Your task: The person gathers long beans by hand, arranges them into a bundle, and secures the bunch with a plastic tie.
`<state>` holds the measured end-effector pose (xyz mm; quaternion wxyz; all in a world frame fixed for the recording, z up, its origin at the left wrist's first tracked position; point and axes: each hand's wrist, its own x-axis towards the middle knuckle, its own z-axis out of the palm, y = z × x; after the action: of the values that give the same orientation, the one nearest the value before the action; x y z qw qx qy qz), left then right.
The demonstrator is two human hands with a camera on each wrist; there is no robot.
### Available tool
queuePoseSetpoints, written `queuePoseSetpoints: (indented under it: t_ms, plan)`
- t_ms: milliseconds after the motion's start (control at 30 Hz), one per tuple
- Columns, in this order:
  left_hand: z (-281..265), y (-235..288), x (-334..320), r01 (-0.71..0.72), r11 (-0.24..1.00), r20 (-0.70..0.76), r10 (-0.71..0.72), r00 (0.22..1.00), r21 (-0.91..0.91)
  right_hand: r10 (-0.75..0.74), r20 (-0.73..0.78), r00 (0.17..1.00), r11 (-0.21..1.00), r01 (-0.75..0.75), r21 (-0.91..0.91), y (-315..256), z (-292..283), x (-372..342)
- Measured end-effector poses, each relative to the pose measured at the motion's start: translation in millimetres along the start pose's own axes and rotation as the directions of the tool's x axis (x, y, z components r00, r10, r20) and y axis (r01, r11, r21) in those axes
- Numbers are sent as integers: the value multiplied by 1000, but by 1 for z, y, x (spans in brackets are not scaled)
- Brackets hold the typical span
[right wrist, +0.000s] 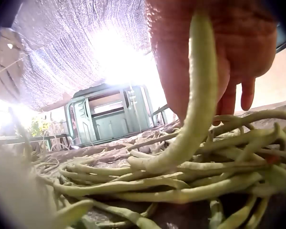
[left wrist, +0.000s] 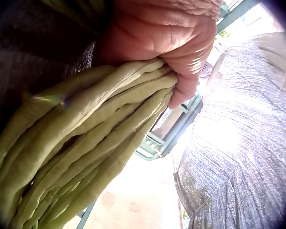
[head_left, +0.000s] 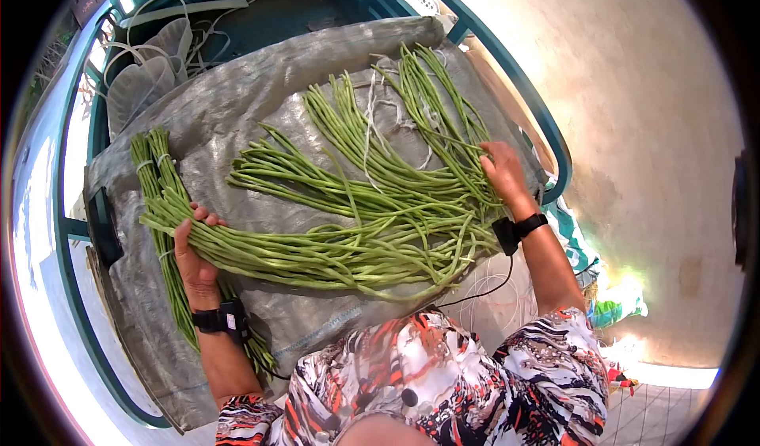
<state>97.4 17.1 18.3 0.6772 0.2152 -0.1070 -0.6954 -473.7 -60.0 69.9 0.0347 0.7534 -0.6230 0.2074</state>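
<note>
Long green beans (head_left: 332, 248) lie in a wide loose bunch on a grey woven sheet. My left hand (head_left: 198, 256) grips one end of this bunch at the left, thumb and fingers around it; the left wrist view shows the gripped beans (left wrist: 86, 129) fanning out below the palm. At the bunch's right edge, my right hand (head_left: 507, 175) pinches among the beans with thumb and fingers. In the right wrist view, one bean (right wrist: 200, 95) curves up in front of that hand, its fingertips partly hidden. Tied bean bundles (head_left: 149, 169) lie under and beside my left hand.
The grey sheet (head_left: 261, 85) covers a teal cart bed with a teal rail (head_left: 514, 74) on the right. White string (head_left: 372, 129) lies over the upper beans. Translucent white containers (head_left: 142, 85) stand at the back left. A black cable (head_left: 483, 291) hangs from my right wrist.
</note>
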Motion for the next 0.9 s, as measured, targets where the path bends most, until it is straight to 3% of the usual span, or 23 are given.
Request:
queuePoseSetpoints:
  t_ms: [133,300,400,433,533,633,733,833,900]
  plan:
    - [-3,0,2,9,1000,4,-9,1000,-18,93,-36,995,993,-91,73,-14,-15,-11]
    - [-4,1,2,17,1000,12,-17,1000,-4,-73,-325,943,991,106,83,-44,-35,11]
    - [-2,1,2,20,1000,25,-20,999,0,-59,-324,944,980,116,161,-59,-52,28]
    - [-2,2,1,21,1000,30,-21,999,11,-26,-266,964,999,35,29,-67,-62,30]
    - [-2,2,1,21,1000,44,-22,999,18,-210,-362,908,967,139,-213,-95,-79,32]
    - [-3,2,1,21,1000,55,-22,998,9,-124,5,992,985,123,-119,-98,-61,-6]
    - [-4,1,1,5,1000,47,-6,999,9,134,100,986,991,-135,6,-85,-51,-31]
    - [-3,1,2,6,1000,47,-7,999,25,160,-156,975,954,-193,-231,-36,-25,-44]
    - [-2,1,2,5,1000,50,-7,999,27,443,87,892,891,-427,-155,-18,-20,-45]
